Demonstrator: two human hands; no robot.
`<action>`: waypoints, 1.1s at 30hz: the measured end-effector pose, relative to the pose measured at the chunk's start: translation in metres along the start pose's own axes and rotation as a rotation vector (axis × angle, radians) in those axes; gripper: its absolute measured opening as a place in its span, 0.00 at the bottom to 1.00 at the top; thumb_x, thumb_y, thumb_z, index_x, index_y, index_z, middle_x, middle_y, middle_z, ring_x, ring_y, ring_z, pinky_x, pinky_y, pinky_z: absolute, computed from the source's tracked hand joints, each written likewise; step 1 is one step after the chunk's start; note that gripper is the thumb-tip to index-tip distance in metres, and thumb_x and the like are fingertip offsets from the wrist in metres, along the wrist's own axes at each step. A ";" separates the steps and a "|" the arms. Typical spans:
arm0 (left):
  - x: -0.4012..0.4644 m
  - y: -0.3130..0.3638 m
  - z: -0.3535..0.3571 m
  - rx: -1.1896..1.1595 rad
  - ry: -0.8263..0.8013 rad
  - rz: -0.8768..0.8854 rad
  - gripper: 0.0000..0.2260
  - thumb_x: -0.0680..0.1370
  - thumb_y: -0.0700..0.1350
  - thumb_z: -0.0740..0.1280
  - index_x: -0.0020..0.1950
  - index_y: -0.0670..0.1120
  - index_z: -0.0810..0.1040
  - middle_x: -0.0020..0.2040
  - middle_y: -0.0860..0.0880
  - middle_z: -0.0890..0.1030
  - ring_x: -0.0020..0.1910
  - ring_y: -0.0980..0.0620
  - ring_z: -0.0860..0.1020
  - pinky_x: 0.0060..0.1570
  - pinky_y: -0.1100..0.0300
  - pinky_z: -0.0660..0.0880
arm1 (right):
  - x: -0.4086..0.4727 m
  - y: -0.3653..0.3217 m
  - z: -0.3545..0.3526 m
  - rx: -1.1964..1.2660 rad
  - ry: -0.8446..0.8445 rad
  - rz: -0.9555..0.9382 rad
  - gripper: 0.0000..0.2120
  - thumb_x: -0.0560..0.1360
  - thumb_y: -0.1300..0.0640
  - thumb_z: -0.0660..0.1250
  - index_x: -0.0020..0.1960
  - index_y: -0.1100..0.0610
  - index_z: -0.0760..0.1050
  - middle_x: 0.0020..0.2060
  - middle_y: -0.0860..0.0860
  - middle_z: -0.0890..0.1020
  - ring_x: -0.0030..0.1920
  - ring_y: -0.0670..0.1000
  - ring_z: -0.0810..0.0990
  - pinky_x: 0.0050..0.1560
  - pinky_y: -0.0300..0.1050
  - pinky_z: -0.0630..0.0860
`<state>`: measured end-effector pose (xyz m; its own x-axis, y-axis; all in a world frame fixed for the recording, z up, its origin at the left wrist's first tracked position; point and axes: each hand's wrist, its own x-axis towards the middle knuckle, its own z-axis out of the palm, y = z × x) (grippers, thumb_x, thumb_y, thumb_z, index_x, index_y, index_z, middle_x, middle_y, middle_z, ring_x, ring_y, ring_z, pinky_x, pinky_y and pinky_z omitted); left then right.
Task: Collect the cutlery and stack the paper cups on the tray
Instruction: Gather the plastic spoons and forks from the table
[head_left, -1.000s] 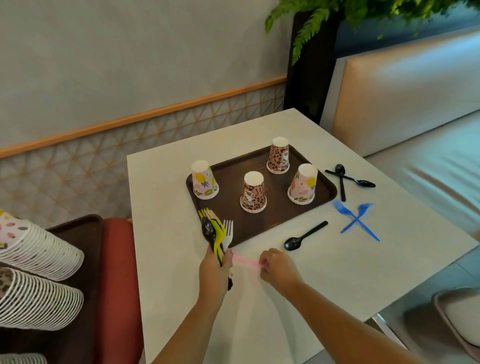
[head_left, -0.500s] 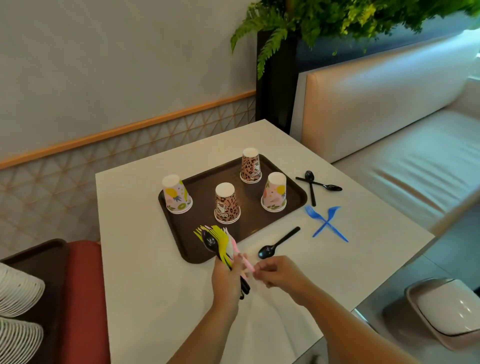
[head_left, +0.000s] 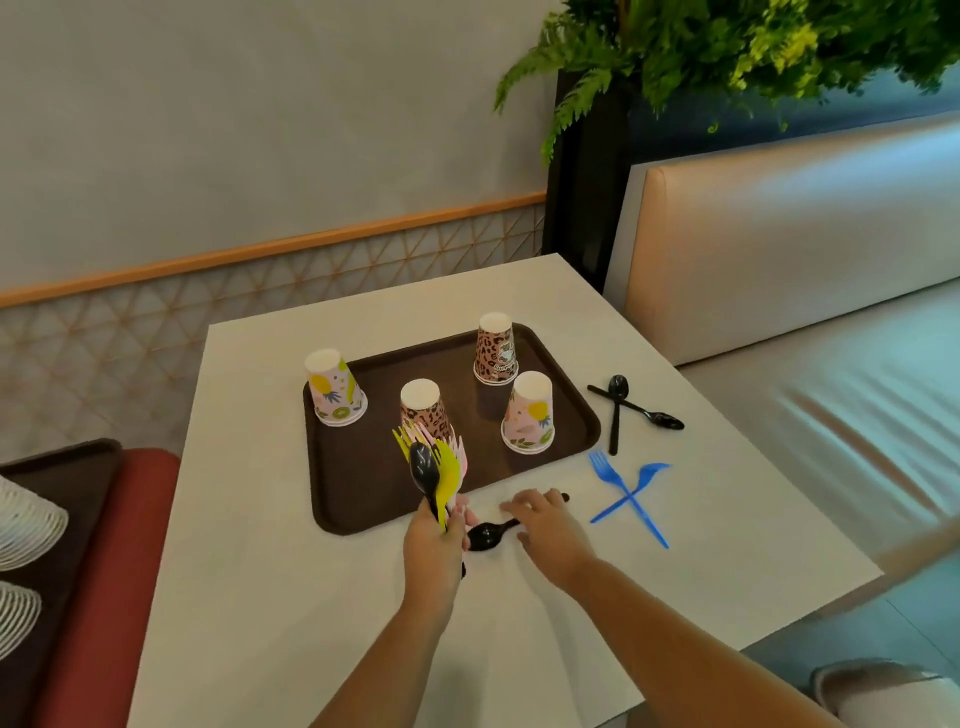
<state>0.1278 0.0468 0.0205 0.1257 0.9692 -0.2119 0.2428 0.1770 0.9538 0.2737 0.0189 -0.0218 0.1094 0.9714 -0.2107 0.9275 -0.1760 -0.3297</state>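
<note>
With the pink fork now tucked into the bundle of cutlery our left hand clasps upright, our right hand reaches fingers-spread onto the black spoon between our hands, just short of the tray.

black spoon: handle hidden under right hand | cup stacks: cut by left edge | bundle's pink pieces blurred
</note>
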 end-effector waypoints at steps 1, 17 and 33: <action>-0.001 0.000 0.003 -0.003 0.025 -0.002 0.07 0.79 0.37 0.60 0.52 0.40 0.77 0.36 0.50 0.78 0.29 0.53 0.71 0.28 0.70 0.68 | 0.002 0.003 0.002 -0.003 0.006 -0.024 0.20 0.79 0.62 0.56 0.70 0.51 0.65 0.68 0.51 0.66 0.66 0.54 0.64 0.67 0.44 0.63; -0.016 0.013 0.084 0.014 0.054 -0.078 0.06 0.79 0.44 0.63 0.53 0.43 0.73 0.39 0.45 0.80 0.35 0.47 0.79 0.34 0.57 0.73 | -0.021 0.032 -0.035 0.856 0.212 0.221 0.08 0.70 0.54 0.73 0.45 0.56 0.76 0.36 0.47 0.80 0.34 0.42 0.77 0.34 0.27 0.72; 0.029 0.059 0.135 0.128 -0.270 0.180 0.13 0.78 0.35 0.61 0.57 0.52 0.66 0.40 0.52 0.81 0.25 0.61 0.74 0.31 0.72 0.73 | -0.019 0.097 -0.039 0.883 0.570 0.798 0.26 0.67 0.55 0.75 0.60 0.60 0.67 0.56 0.55 0.71 0.58 0.55 0.72 0.52 0.44 0.71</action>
<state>0.2756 0.0623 0.0417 0.4234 0.8995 -0.1075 0.3097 -0.0323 0.9503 0.3755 -0.0104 -0.0142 0.8494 0.4457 -0.2825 0.0192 -0.5611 -0.8275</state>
